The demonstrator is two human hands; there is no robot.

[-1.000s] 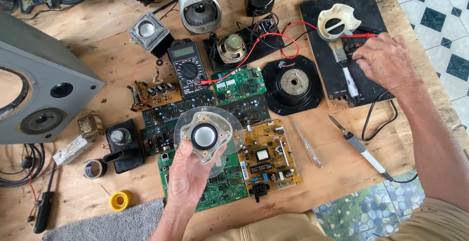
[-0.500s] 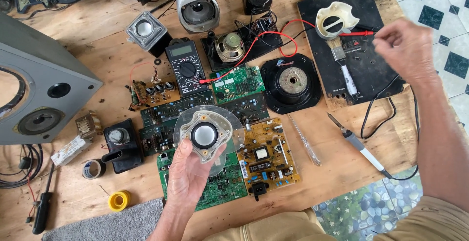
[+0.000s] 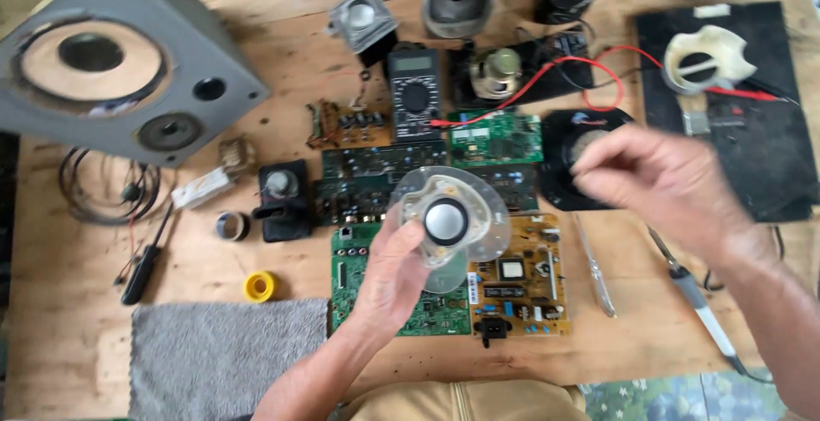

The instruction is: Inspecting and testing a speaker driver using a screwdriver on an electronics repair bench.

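Note:
My left hand [image 3: 389,283] grips from below a round speaker driver [image 3: 450,219] with a clear plastic rim and a silvery dome, and holds it up over the circuit boards. My right hand [image 3: 666,184] is blurred and hovers to the driver's right, above a black speaker [image 3: 559,143]. Its fingers point left, close together, and nothing shows in them. A gap separates its fingertips from the driver's rim.
Green circuit boards [image 3: 376,186] and a yellow one [image 3: 525,289] lie under the driver. Around them are a multimeter [image 3: 414,90] with red lead [image 3: 559,69], grey speaker cabinet [image 3: 128,71], soldering iron [image 3: 702,303], screwdriver [image 3: 594,269], black mat [image 3: 752,143], grey cloth [image 3: 226,357] and yellow tape roll [image 3: 260,286].
My right hand left the black mat at the far right and swung left towards the driver. The left hand still holds the driver; the camera has moved closer.

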